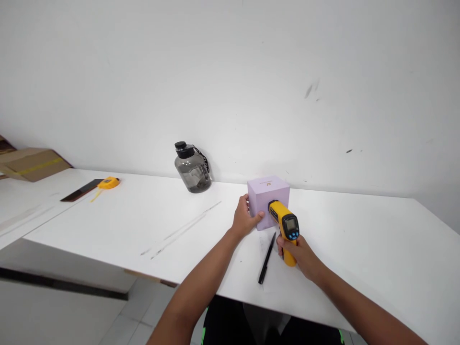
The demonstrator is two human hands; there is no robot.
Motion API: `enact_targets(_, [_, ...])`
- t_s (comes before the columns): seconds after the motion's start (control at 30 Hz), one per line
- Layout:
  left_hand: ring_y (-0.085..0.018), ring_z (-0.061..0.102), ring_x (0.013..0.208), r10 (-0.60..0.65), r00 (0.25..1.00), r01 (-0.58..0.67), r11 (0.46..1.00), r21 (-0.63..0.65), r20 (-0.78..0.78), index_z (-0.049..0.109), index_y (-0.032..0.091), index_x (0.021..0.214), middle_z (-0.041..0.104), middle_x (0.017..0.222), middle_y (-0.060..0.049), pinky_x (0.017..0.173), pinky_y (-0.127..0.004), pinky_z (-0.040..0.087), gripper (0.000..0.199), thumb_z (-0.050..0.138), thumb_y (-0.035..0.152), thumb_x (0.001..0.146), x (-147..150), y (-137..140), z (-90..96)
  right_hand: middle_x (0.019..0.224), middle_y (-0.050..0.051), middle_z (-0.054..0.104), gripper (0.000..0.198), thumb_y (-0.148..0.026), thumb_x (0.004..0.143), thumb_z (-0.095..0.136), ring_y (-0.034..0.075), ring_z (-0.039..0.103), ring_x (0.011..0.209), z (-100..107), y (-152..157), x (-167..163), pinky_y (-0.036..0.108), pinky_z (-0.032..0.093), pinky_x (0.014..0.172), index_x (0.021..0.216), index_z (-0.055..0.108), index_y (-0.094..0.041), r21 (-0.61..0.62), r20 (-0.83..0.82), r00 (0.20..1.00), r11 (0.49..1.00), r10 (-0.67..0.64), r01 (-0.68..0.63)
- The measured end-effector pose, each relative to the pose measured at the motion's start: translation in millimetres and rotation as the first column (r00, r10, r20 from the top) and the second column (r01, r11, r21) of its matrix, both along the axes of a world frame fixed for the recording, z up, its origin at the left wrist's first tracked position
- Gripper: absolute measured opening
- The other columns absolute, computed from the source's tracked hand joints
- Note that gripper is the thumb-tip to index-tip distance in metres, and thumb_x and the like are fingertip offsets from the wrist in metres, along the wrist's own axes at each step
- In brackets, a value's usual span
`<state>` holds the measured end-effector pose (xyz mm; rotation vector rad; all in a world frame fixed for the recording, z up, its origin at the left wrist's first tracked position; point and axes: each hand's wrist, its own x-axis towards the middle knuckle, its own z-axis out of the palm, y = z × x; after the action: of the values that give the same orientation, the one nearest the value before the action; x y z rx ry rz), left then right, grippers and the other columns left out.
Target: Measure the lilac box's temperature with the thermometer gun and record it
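A lilac box (268, 191) with a small gold mark on top stands on the white table. My left hand (247, 217) grips its left side, thumb across the front face and fingers along the side. In my right hand (296, 250) is a yellow and black infrared thermometer (285, 223), held by its handle. Its nose points at the front of the box, close to or touching it; I cannot tell which. The small screen and blue buttons face me. A black pen (267, 258) lies on a sheet of white paper (275, 280) just left of the thermometer.
A grey transparent bottle (194, 172) with a black lid stands near the wall. Farther left lie a yellow tape measure (109, 183) and a dark flat piece (82, 189). Cardboard boxes (36, 163) sit at the far left. The table's front edge (194, 288) runs beneath my forearms.
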<state>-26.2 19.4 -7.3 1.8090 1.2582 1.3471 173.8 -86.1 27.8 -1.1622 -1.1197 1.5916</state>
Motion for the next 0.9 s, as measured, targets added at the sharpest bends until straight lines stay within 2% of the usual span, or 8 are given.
enact_targets(0.3, [-0.027,0.061,0.104,-0.004,1.0,0.004,1.0,0.013,0.006,0.046,0.019,0.132,0.06,0.125,-0.014,0.087,-0.045,0.052,0.086,0.069,0.076,0.073,0.7,-0.2,2.0,0.066,-0.001,0.058,0.056,-0.067,0.062,0.086,0.016,0.051,0.068,-3.7,2.8,1.2,0.035,0.04,0.071,0.072,0.059,-0.02,0.046,0.005,0.999,0.998,0.035,-0.035])
enact_targets(0.67, [-0.028,0.061,0.108,-0.002,1.0,0.002,1.0,-0.002,-0.002,0.045,0.02,0.136,0.059,0.126,-0.014,0.09,-0.046,0.052,0.088,0.071,0.074,0.073,0.1,1.6,-1.1,0.068,-0.001,0.059,0.051,-0.06,0.06,0.088,0.017,0.053,0.07,-2.5,2.7,-0.2,0.036,0.041,0.072,0.076,0.06,-0.02,0.021,0.047,0.999,1.0,0.02,-0.021])
enact_targets(0.9, [-0.026,0.061,0.102,0.006,1.0,-0.006,1.0,-0.004,-0.001,0.047,0.021,0.136,0.06,0.127,-0.013,0.087,-0.045,0.053,0.084,0.072,0.072,0.073,0.1,2.0,-0.7,0.067,-0.001,0.059,0.049,-0.058,0.06,0.088,0.017,0.053,0.069,-1.7,2.9,0.1,0.035,0.041,0.07,0.076,0.061,-0.02,0.013,0.046,0.999,1.0,0.007,-0.007])
